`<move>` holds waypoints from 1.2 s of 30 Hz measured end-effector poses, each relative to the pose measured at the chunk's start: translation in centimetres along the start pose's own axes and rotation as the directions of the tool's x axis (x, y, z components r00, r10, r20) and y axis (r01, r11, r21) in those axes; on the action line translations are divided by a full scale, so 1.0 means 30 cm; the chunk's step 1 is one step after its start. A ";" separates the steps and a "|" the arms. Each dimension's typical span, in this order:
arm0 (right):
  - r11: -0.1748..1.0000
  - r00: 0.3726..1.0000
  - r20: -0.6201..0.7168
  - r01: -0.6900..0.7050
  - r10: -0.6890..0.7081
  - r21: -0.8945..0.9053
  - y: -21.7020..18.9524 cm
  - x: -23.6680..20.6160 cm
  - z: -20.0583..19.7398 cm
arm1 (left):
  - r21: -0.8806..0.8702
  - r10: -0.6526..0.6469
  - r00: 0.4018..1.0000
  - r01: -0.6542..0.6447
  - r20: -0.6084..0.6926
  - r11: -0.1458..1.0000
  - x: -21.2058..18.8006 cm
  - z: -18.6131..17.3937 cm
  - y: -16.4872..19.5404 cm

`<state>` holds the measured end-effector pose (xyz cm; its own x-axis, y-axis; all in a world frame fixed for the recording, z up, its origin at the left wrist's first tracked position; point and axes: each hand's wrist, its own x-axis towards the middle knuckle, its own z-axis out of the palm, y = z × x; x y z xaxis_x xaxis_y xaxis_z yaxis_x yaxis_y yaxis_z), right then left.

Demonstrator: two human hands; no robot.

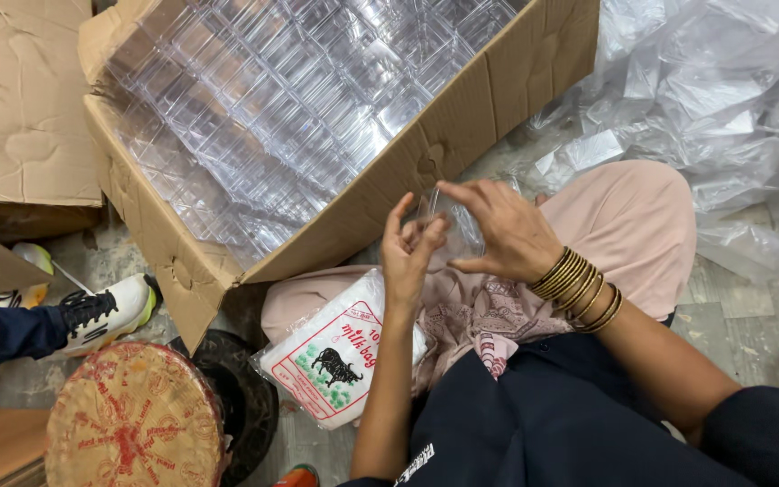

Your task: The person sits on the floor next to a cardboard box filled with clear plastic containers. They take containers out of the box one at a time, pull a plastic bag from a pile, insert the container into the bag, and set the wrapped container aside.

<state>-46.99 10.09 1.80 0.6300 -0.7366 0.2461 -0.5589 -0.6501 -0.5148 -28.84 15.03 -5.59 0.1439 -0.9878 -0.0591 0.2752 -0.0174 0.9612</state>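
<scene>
I have a small clear plastic container point(451, 225) pinched between both hands, up over my lap, so I can turn it and work at its edges without setting it down. My left hand point(410, 254) is closed on its near side, fingertips curled in against the wall; my right hand point(498, 230) arches over the top, thumb below and fingers spread along the rim, a stack of gold bangles point(579, 287) sitting on that wrist. The plastic is so clear that I cannot tell whether it is one piece or two nested together.

Just beyond my fingers, touching distance away, the big cardboard box point(462, 135) lies tipped on its side with its opening toward me, which keeps the rows of identical clear containers point(281, 99) inside within easy reach. Below my left wrist a flat white printed packet point(340, 361) rests on my knee, kept close. To the right of my right hand a heap of crumpled clear plastic wrapping point(705, 99) covers the floor. Further left of the packet stands a round woven disc point(132, 415), and beyond it another person's shoe point(105, 311).
</scene>
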 end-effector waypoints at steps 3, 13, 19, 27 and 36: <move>0.990 0.997 -0.080 0.027 -0.016 0.137 0.036 -0.020 0.033 | -0.026 -0.034 0.999 0.033 -0.022 0.999 0.005 -0.020 -0.002; 0.806 0.926 0.201 -0.376 0.318 0.456 0.101 -0.065 0.148 | 0.373 0.301 0.919 -0.194 -0.255 0.907 0.003 0.028 0.015; 0.614 0.992 0.063 -0.114 0.105 0.781 0.220 -0.036 0.331 | 0.075 0.236 0.906 -0.224 -0.353 0.972 0.003 0.010 0.004; 0.893 0.966 0.060 -0.254 0.250 0.372 0.137 -0.089 0.233 | -0.015 0.217 0.922 -0.234 -0.322 0.972 0.034 0.017 -0.100; 0.583 0.901 0.009 -0.289 0.434 0.759 0.368 -0.158 -0.012 | 0.176 -0.102 0.973 0.140 -0.208 0.974 0.103 -0.140 -0.411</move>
<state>-56.36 6.34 -4.76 0.3298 -0.9440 -0.0095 -0.0989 -0.0245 -0.9948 -27.82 12.83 -18.76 0.3096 -0.9270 -0.2116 0.1215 -0.1822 0.9757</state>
